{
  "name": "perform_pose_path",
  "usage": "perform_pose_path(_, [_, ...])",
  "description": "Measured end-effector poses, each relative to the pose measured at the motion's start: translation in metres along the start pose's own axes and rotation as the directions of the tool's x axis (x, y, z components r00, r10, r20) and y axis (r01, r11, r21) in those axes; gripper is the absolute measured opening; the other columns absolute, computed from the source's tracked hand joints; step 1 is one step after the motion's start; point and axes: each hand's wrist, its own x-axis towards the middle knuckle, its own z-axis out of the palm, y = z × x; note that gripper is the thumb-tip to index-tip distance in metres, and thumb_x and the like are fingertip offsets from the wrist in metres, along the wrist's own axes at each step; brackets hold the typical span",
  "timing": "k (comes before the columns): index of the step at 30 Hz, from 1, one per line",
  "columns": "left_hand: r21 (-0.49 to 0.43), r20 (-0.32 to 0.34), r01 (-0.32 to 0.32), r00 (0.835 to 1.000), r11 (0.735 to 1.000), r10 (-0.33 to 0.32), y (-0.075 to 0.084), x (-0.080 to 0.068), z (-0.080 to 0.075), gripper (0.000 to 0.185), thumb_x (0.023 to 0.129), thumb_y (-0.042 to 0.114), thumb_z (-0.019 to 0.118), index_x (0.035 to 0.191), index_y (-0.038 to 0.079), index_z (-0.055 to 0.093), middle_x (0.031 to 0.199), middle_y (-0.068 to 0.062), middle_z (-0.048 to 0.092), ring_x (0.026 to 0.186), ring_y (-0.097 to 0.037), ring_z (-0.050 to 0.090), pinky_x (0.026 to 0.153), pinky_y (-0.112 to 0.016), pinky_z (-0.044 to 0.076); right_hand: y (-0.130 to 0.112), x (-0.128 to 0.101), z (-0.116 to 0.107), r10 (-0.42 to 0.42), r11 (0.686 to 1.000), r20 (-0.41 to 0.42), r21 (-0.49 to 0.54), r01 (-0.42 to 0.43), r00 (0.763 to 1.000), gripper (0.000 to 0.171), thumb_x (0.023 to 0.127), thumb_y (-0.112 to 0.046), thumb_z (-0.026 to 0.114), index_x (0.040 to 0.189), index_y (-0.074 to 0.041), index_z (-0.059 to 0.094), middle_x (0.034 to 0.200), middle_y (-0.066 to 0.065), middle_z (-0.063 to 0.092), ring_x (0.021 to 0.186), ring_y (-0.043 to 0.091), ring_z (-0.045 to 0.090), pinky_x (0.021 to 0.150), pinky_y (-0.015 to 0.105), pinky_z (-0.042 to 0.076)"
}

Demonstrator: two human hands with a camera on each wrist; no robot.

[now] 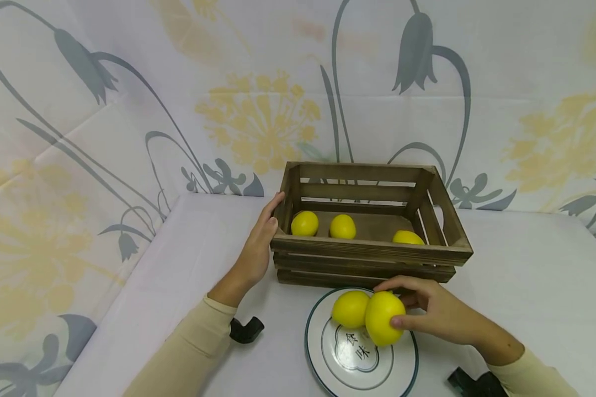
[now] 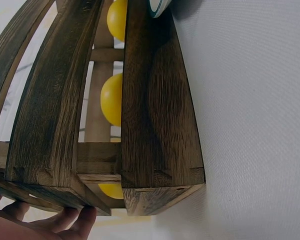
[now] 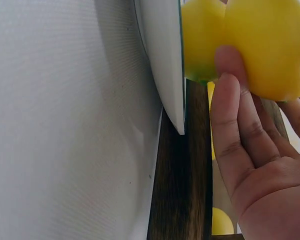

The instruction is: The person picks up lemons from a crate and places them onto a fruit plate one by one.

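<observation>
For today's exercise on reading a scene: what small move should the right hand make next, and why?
Probably lift the gripped lemon off the plate. The right hand already grips it, it touches a second lemon on the plate, and the left hand steadies the wooden crate, where three lemons already lie.

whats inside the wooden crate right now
Three lemons lie in the wooden crate: one at the left, one beside it, one at the right, partly hidden by the front slat. That slat also hides the nearest strip of the floor.

Yellow lemons [image 1: 350,309], dark brown crate [image 1: 367,251], white green-rimmed plate [image 1: 328,353].
</observation>
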Motion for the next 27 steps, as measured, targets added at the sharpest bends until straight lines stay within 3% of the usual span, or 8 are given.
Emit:
perform_pose_path(8, [-0.006,0.0,0.006,1.0,1.0,-0.006,0.0013,-0.0011,0.0008,0.053,0.109,0.029,0.019,0.16,0.019,0.019,0.168,0.0,0.012,0.156,-0.019,0.006,0.125,-0.056,0.006,-0.0013,0.0011,0.002,-0.014,1.0,-0.002,-0.006,0.014,1.0,0.044,0.09,-0.008,0.071,0.132,-0.007,0.059,0.127,0.016,0.062,0.097,0.01,0.066,0.082,0.027,0.058])
perform_pose_path(20, [-0.001,-0.002,0.003,1.0,1.0,-0.003,-0.0006,-0.0001,-0.0001,0.053,0.109,0.033,0.02,0.16,0.021,0.019,0.168,0.003,0.013,0.156,-0.017,0.006,0.125,-0.054,0.006,0.0004,0.0026,0.003,0.034,0.997,-0.022,-0.067,-0.035,0.999,0.044,0.09,-0.016,0.074,0.132,-0.013,0.061,0.129,0.015,0.063,0.096,0.007,0.066,0.083,0.026,0.057])
perform_pose_path(27, [-0.005,0.002,0.002,1.0,1.0,-0.002,-0.0006,0.001,-0.0009,0.053,0.109,0.033,0.019,0.16,0.022,0.019,0.168,0.003,0.012,0.156,-0.017,0.006,0.125,-0.055,0.006,0.0002,0.0036,0.0018,0.039,0.995,-0.008,-0.089,-0.04,0.999,0.046,0.09,-0.019,0.074,0.132,-0.008,0.061,0.13,0.016,0.063,0.094,0.006,0.063,0.082,0.025,0.056])
